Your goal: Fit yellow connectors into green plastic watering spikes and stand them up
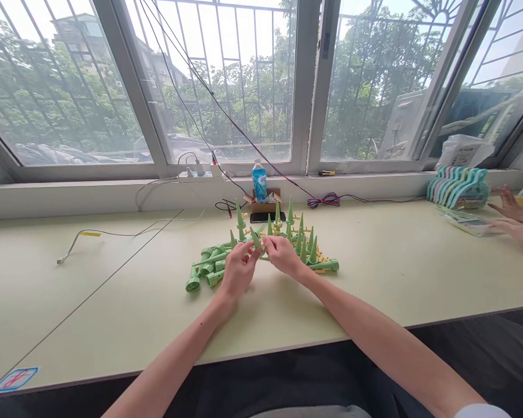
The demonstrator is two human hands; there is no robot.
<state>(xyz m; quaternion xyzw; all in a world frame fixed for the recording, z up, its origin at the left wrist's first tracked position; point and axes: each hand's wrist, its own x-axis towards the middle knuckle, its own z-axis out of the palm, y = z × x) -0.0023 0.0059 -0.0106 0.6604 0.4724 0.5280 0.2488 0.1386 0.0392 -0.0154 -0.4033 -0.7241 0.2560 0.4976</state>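
My left hand [239, 268] is closed round a green plastic watering spike [255, 238], its pointed end tilted up. Close beside it, my right hand [283, 255] pinches at the spike's side; a small yellow bit shows by the fingertips, but what they grip is mostly hidden. To the left lie several loose green spikes [192, 283] with wide, ridged ends. Behind and right of my hands, several more spikes [312, 251] stand point up, some with small yellow valves [296, 217] at their sides. More yellow pieces [326, 259] lie among them.
A blue-liquid bottle [260, 183] stands by a small cardboard box [268, 204], with a dark phone [267, 217] in front. A white cable [126, 234] crosses the table's left. At far right, another person's hands [512, 212] are near pastel plastic hangers [457, 188].
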